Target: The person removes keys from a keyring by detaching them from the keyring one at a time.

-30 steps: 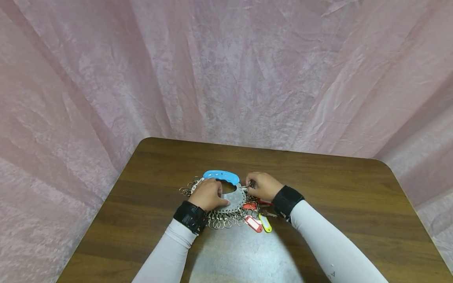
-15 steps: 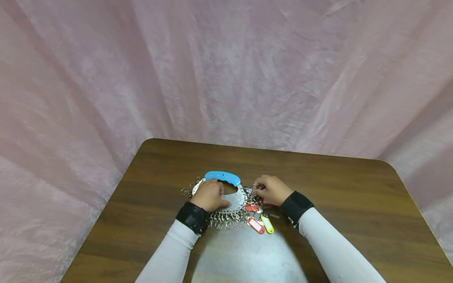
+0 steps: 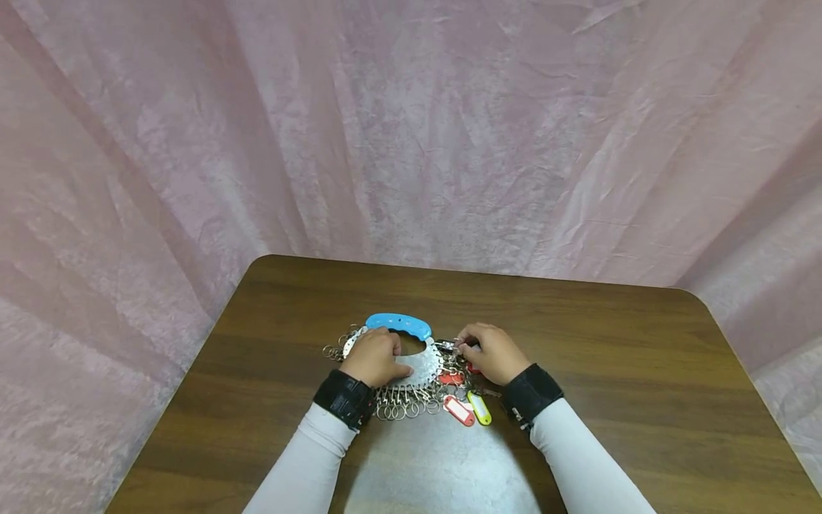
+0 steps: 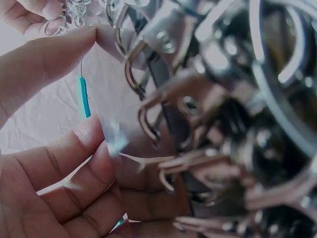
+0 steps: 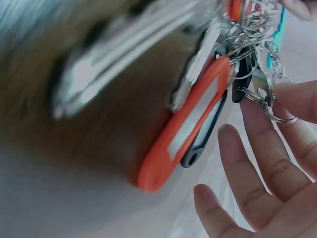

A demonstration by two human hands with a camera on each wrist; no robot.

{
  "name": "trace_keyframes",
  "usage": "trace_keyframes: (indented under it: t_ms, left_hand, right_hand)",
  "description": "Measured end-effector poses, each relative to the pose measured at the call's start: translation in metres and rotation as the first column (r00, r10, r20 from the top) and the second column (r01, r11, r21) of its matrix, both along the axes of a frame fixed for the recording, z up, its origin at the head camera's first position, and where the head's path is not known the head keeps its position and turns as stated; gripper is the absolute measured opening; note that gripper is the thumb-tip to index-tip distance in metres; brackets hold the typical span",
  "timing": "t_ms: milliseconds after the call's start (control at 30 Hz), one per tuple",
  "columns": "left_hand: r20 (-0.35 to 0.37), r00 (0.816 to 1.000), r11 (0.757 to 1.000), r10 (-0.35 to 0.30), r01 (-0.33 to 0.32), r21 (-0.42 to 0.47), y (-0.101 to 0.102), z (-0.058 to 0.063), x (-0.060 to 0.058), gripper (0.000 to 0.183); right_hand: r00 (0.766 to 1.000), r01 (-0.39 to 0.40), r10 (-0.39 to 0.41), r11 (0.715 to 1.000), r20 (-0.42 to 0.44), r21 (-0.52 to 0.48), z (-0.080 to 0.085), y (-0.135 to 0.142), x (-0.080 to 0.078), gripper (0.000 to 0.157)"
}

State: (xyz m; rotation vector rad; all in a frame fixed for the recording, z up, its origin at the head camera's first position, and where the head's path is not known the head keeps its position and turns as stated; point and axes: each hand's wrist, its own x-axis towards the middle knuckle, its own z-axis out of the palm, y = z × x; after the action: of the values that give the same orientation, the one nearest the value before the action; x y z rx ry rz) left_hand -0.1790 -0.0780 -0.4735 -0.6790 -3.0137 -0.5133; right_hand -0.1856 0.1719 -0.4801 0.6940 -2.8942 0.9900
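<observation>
Plate of metal at six o'clock in head view, pinched between thumb and fingers of left hand; at plate's three o'clock, clip pinched by right hand, outer fingers spread.

My left hand pinches firmly, the left thumb opposing its bent fingers. To its right, near it, my right hand pinches too, its little finger standing away. Behind both grips, my forearms slant inward.
</observation>
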Motion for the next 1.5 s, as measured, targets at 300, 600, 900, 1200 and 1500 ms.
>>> trace_keyframes:
  t_ms: [300,600,900,1200,1500]
  left_hand:
    - [0.015,1.0,1.0,0.015,-0.015,0.002,0.004,-0.001,0.0,0.036]
    - [0.031,0.999,0.995,0.015,-0.018,0.099,0.015,0.005,0.002,0.044]
    - [0.001,0.998,0.971,-0.066,0.064,0.229,0.047,0.007,0.004,0.037]
    - [0.062,0.997,0.95,-0.043,0.022,0.312,0.063,-0.003,-0.005,0.013]
    - [0.061,0.997,0.926,-0.053,0.026,0.377,0.058,-0.007,-0.009,0.005]
  right_hand:
    - [0.997,0.076,-0.076,0.997,-0.032,-0.002,0.001,-0.003,0.005,0.006]
    - [0.995,0.083,-0.084,0.996,-0.045,-0.026,-0.002,-0.004,0.006,0.007]
    - [0.99,0.072,-0.077,0.996,-0.117,-0.047,-0.005,-0.003,0.006,0.01]
    - [0.986,0.047,-0.063,0.994,-0.156,-0.102,-0.007,-0.003,0.007,0.01]
    - [0.983,0.033,-0.056,0.991,-0.173,-0.129,-0.005,-0.002,0.009,0.011]
